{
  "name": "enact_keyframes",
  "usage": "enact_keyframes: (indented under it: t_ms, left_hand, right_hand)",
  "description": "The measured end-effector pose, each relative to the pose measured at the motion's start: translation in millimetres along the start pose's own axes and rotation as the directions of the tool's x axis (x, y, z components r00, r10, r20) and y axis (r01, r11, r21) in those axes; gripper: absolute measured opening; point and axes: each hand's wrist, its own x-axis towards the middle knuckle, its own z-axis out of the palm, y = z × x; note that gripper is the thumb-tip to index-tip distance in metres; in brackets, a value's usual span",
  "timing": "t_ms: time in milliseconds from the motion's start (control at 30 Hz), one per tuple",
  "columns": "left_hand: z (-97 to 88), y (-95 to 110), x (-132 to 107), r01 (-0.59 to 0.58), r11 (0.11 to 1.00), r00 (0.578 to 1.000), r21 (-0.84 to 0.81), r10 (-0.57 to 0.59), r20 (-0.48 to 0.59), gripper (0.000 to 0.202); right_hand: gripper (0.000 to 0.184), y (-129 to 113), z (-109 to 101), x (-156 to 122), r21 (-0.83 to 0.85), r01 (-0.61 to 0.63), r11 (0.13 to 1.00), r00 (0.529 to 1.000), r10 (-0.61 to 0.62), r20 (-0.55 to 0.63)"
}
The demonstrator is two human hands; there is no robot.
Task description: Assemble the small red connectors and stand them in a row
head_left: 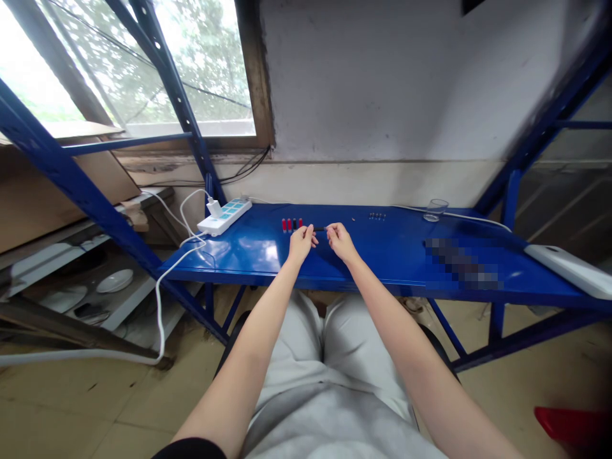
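Over the blue table, my left hand (301, 242) is closed on one end of a thin dark rod (319, 229), which lies about level. Close by on the other side, the fingers of my right hand (340, 240) pinch at the rod's opposite end. Whether a separate small piece sits in that pinch is too small to tell. Just left of my hands stand several short red and dark tubes (289, 225) in a row. Beyond my right hand, several tiny metallic pieces (377, 217) are lined up, with one small loose piece (354, 219) nearer.
A white power strip (224, 217) with a plug and cable lies at the table's left end. Toward the right are a clear glass (436, 210), a blurred dark object (461, 262) and a white flat device (571, 268). Blue rack posts (165, 60) frame the blue table (382, 255).
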Motion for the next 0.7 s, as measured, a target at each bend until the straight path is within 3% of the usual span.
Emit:
enact_keyframes:
  t_ms: [167, 467, 700]
  left_hand:
    - [-1.6, -0.1, 0.1, -0.026, 0.999, 1.000, 0.033, 0.026, 0.006, 0.039]
    - [-0.5, -1.1, 0.0, -0.043, 0.999, 0.998, 0.026, 0.042, 0.046, 0.037]
    - [-1.8, 2.0, -0.8, -0.028, 0.999, 0.999, -0.033, 0.027, -0.040, 0.036]
  right_hand:
    - [0.039, -2.8, 0.8, -0.7, 0.065, 0.003, 0.998, 1.000, -0.004, 0.008]
    - [0.031, -4.8, -3.0, 0.9, 0.028, 0.052, 0.998, 0.995, -0.049, -0.093]
    - [0.033, -5.2, -4.0, 1.4, 0.055, 0.059, 0.997, 0.992, -0.052, -0.117]
